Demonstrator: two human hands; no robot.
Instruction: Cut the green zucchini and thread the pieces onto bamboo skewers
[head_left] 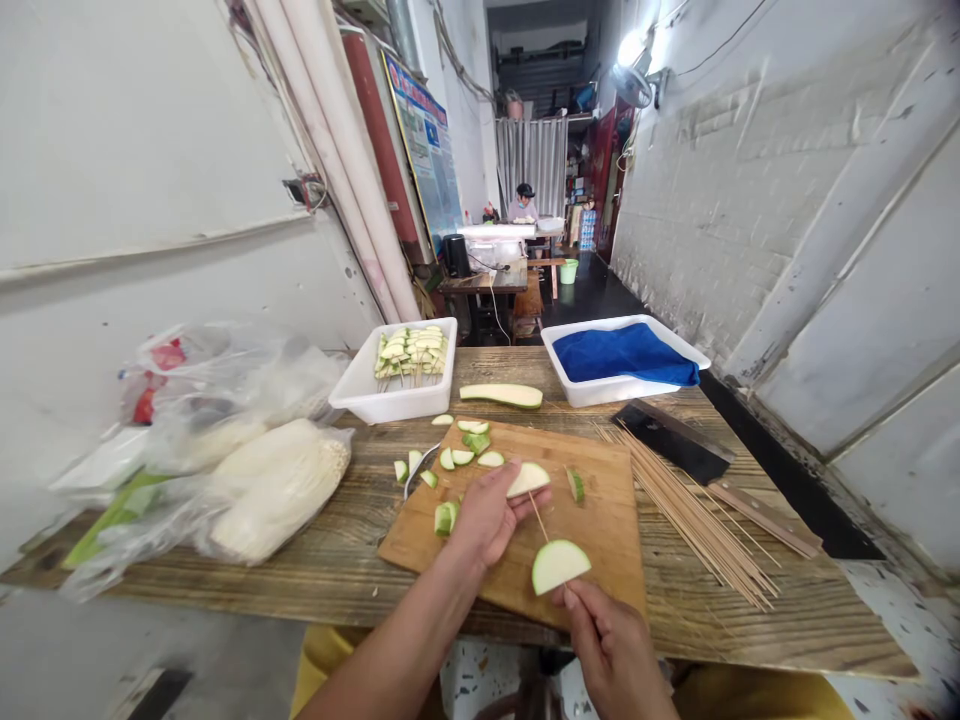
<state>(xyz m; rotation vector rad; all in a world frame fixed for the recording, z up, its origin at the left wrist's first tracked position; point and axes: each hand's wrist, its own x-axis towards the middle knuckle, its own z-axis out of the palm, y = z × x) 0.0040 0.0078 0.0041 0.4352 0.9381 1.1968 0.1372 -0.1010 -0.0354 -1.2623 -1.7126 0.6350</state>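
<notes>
My left hand (486,515) pinches a pale zucchini slice (528,478) over the wooden cutting board (600,520). My right hand (611,645) grips a thin bamboo skewer (538,518) that carries another half-round zucchini slice (559,565). The skewer's tip points up toward the slice in my left hand. More cut slices (472,448) lie at the board's far left corner, and a small piece (575,485) lies to the right of my left hand.
A white tub of skewered zucchini (397,398) and a zucchini half (502,395) sit behind the board. A pile of loose skewers (697,520), a cleaver (675,445), a tub with a blue cloth (622,355) and bagged enoki mushrooms (277,490) surround it. A person sits far down the alley.
</notes>
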